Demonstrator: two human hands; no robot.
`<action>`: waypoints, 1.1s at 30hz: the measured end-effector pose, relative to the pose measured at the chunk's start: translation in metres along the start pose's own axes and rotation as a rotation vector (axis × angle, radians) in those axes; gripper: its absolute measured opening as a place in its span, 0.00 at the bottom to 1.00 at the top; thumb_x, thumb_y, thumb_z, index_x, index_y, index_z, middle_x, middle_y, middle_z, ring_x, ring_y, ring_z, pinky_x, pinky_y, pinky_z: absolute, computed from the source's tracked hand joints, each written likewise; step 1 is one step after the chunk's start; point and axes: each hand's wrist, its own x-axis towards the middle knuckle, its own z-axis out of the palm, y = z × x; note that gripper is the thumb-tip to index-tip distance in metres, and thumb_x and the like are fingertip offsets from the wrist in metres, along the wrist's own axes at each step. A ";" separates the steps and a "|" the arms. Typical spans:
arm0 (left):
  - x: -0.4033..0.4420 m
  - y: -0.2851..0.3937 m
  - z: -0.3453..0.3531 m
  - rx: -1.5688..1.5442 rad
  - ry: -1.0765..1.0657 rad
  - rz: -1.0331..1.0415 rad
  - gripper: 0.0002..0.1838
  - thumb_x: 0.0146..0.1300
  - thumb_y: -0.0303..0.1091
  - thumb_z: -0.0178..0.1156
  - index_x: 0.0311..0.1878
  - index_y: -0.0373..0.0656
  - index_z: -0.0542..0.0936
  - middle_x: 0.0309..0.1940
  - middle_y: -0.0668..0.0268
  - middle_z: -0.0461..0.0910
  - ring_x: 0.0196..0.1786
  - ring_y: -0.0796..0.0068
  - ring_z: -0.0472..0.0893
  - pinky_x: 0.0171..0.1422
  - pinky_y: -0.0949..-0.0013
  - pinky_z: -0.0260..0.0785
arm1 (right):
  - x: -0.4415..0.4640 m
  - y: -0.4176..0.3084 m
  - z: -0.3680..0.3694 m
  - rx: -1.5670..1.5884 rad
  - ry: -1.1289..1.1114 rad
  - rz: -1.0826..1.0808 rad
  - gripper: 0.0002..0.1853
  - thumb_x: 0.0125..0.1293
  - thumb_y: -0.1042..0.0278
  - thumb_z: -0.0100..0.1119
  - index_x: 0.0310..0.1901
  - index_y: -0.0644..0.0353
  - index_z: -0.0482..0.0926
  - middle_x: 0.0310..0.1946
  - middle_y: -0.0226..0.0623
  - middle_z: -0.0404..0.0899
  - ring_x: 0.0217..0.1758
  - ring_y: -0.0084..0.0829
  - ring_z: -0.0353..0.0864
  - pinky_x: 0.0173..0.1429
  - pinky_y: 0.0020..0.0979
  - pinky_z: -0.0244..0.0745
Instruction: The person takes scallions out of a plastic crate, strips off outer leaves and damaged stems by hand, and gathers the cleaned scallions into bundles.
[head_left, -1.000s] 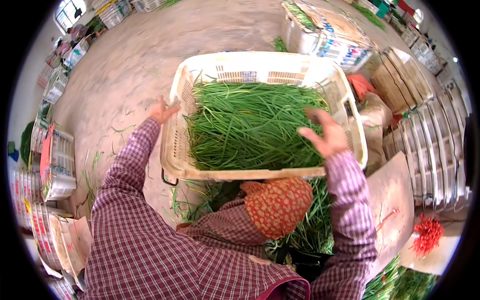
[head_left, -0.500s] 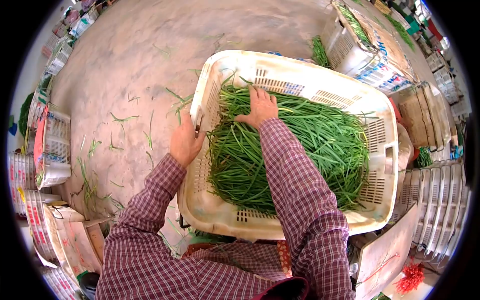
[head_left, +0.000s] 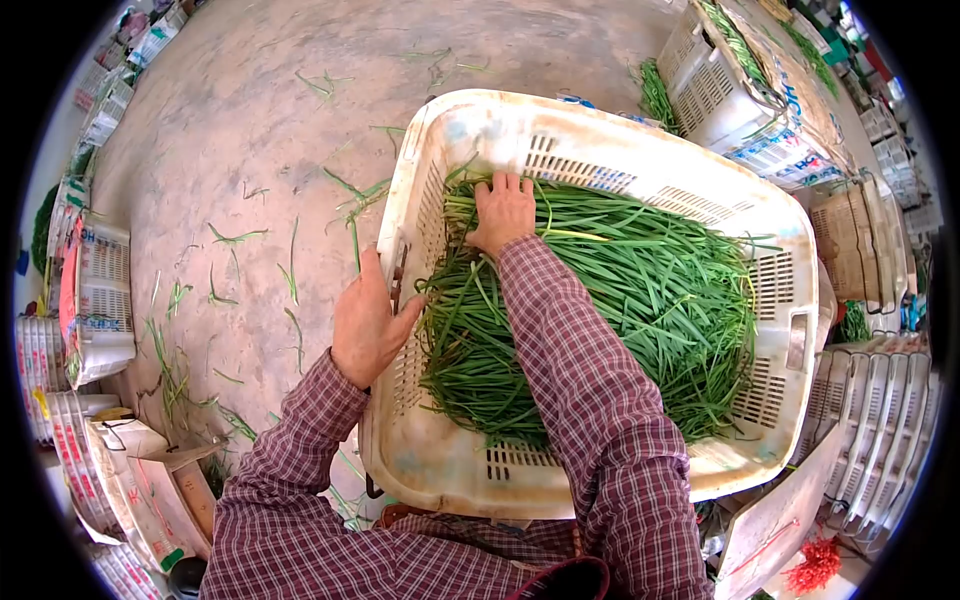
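A large off-white plastic crate with slotted walls stands in front of me, holding a thick layer of long green chives. My left hand grips the crate's left rim, its fingers on the outer side and the thumb over the inner side near the chive ends. Palm down, my right hand lies on the chives at the upper left of the pile, fingers stretched forward and thumb hidden among the stems.
Loose green stems lie scattered on the concrete floor. A packed crate stands at the upper right. Stacked white crates are at the right, near a bundle of red ties. More crates line the left side.
My right hand has shifted slightly left over the chives. My left hand stays at the rim, slightly lower in view. The crate appears shifted slightly right and down.
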 end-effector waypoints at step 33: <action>0.092 0.093 0.064 0.285 -0.138 0.653 0.70 0.33 0.52 0.81 0.74 0.37 0.45 0.70 0.44 0.53 0.73 0.48 0.54 0.77 0.53 0.47 | -0.145 0.149 -0.064 1.317 0.411 0.006 0.44 0.45 0.67 0.76 0.64 0.70 0.64 0.59 0.47 0.72 0.65 0.35 0.68 0.71 0.33 0.60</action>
